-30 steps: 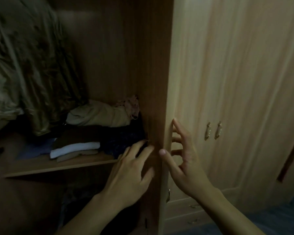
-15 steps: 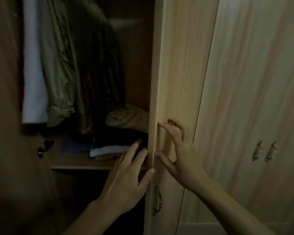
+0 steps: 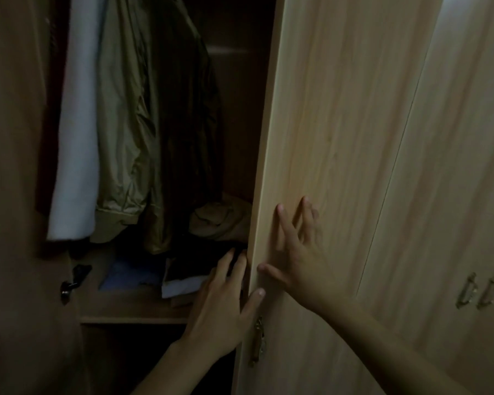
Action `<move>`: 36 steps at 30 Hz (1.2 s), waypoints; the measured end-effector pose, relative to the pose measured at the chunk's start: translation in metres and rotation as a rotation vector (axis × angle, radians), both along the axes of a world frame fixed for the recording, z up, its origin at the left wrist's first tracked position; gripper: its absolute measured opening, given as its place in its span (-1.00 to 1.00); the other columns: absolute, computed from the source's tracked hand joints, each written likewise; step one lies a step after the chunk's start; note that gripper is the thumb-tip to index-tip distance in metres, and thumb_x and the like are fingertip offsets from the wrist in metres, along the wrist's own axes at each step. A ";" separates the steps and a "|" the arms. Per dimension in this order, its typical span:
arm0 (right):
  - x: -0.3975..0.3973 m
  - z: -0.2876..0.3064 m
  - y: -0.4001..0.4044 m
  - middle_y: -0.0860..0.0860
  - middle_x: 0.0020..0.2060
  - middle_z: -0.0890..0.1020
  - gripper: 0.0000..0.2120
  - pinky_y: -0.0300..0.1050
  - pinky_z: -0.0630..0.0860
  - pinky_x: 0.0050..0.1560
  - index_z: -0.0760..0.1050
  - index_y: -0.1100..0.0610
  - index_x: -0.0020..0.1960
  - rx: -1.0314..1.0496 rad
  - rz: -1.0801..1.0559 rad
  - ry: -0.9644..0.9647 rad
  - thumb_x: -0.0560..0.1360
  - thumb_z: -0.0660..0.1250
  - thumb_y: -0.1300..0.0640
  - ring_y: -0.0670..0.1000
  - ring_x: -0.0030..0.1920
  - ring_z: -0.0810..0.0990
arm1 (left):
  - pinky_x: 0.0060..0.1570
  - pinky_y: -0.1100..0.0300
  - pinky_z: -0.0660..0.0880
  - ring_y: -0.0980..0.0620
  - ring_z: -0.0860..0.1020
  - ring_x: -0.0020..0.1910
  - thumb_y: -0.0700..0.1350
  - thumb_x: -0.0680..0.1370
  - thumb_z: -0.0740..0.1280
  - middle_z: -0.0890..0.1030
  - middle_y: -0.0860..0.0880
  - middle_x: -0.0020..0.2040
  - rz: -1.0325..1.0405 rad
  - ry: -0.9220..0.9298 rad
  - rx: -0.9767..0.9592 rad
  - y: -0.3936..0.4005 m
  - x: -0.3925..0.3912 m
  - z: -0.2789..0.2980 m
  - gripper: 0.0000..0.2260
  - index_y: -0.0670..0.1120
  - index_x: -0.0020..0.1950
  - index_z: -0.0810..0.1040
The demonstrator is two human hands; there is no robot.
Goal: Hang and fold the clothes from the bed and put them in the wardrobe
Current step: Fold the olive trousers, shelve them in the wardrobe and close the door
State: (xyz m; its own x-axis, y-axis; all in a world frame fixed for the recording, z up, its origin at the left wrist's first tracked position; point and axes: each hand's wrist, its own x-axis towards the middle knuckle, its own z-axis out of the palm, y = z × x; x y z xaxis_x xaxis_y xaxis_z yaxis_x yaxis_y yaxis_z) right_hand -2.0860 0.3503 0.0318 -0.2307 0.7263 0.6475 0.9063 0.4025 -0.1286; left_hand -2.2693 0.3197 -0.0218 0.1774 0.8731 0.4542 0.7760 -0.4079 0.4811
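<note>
A: Head view: where are the hands?

B: Right hand (image 3: pixel 300 258) spread flat on the wardrobe door (image 3: pixel 340 166), centre frame; left hand (image 3: pixel 223 306) released, fingers straight at the door's edge.

A: And the clothes?

B: Folded clothes (image 3: pixel 180 269) on the shelf (image 3: pixel 131 317), jackets (image 3: pixel 143 132) hanging upper left. Soft, light, floppy; support folds underneath.

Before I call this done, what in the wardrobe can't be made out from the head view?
- Folded clothes on the shelf: dark, and partly behind the door and left hand; no count possible.
- Hangers and rail: cut off by the top edge.
- Space under the shelf: too dark.
- Right hand lies flat on the door.
</note>
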 end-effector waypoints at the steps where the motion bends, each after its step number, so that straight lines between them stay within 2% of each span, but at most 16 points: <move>1: -0.005 -0.001 0.005 0.05 0.52 -0.42 0.05 0.15 -0.20 0.48 -0.36 -0.21 0.54 0.004 -0.027 -0.011 0.38 0.32 -0.38 0.14 0.53 -0.40 | 0.48 0.14 0.20 0.05 0.11 0.56 0.31 0.60 0.09 -0.08 0.11 0.62 0.003 0.001 0.008 0.006 -0.002 -0.001 -0.32 0.10 0.63 -0.06; 6: -0.022 0.001 0.025 0.10 0.49 -0.48 0.04 0.35 -0.08 0.49 -0.45 -0.16 0.51 -0.030 -0.140 -0.071 0.41 0.23 -0.42 0.18 0.51 -0.44 | 0.44 0.20 0.14 0.03 0.09 0.56 0.27 0.63 0.10 -0.09 0.07 0.63 -0.005 0.011 0.025 0.030 -0.013 -0.002 -0.30 0.06 0.63 -0.16; 11: -0.032 -0.003 0.047 0.15 0.50 -0.43 0.01 0.43 -0.03 0.45 -0.40 -0.11 0.54 -0.033 -0.155 -0.070 0.41 0.18 -0.42 0.25 0.51 -0.40 | 0.43 0.13 0.22 0.00 0.14 0.54 0.26 0.64 0.04 0.00 0.02 0.62 0.028 0.111 0.064 0.053 -0.027 0.003 -0.37 0.05 0.63 -0.06; 18: -0.042 -0.007 0.078 0.14 0.48 -0.48 0.12 0.49 -0.15 0.42 -0.39 -0.09 0.55 -0.050 -0.124 -0.055 0.36 0.34 -0.39 0.27 0.48 -0.47 | 0.37 0.08 0.26 -0.05 0.19 0.52 0.25 0.64 0.04 0.06 -0.03 0.61 0.085 0.197 0.036 0.086 -0.036 0.011 -0.40 0.01 0.61 0.06; 22: -0.047 -0.009 0.093 0.14 0.49 -0.47 0.20 0.52 -0.15 0.40 -0.38 -0.09 0.55 -0.060 -0.144 -0.054 0.28 0.39 -0.42 0.27 0.48 -0.46 | 0.32 0.10 0.30 -0.04 0.25 0.48 0.37 0.57 -0.10 0.14 -0.03 0.58 0.107 0.220 0.051 0.102 -0.034 0.012 -0.29 -0.03 0.59 0.11; 26: -0.053 -0.010 0.108 0.16 0.49 -0.46 0.27 0.54 -0.15 0.39 -0.42 -0.11 0.53 -0.088 -0.187 -0.066 0.17 0.34 -0.49 0.27 0.47 -0.48 | 0.28 0.10 0.36 -0.04 0.31 0.43 0.24 0.64 0.08 0.20 -0.04 0.53 0.089 0.170 0.049 0.121 -0.035 0.013 -0.41 -0.06 0.57 0.15; 31: -0.063 -0.013 0.129 0.19 0.53 -0.35 0.29 0.58 -0.11 0.35 -0.30 -0.07 0.58 -0.085 -0.221 -0.015 0.13 0.35 -0.52 0.31 0.51 -0.38 | 0.28 -0.01 0.42 -0.07 0.34 0.40 0.23 0.63 0.09 0.25 -0.05 0.51 0.076 0.190 0.022 0.146 -0.040 0.018 -0.43 -0.05 0.55 0.19; 36: -0.069 -0.009 0.147 0.18 0.50 -0.44 0.39 0.57 -0.21 0.35 -0.40 -0.08 0.55 -0.125 -0.249 -0.032 0.08 0.44 -0.49 0.29 0.46 -0.49 | 0.38 0.00 0.36 -0.04 0.25 0.48 0.23 0.64 0.09 0.16 -0.02 0.57 0.049 0.182 -0.017 0.158 -0.047 0.013 -0.43 0.00 0.59 0.11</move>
State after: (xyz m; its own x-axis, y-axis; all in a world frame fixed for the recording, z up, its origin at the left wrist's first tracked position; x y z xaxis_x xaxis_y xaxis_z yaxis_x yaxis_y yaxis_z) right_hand -2.1550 0.4970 0.0228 -0.0539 0.8369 0.5446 0.9798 0.1496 -0.1328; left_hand -2.3163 0.4777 -0.0087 0.2121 0.8900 0.4037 0.8696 -0.3603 0.3376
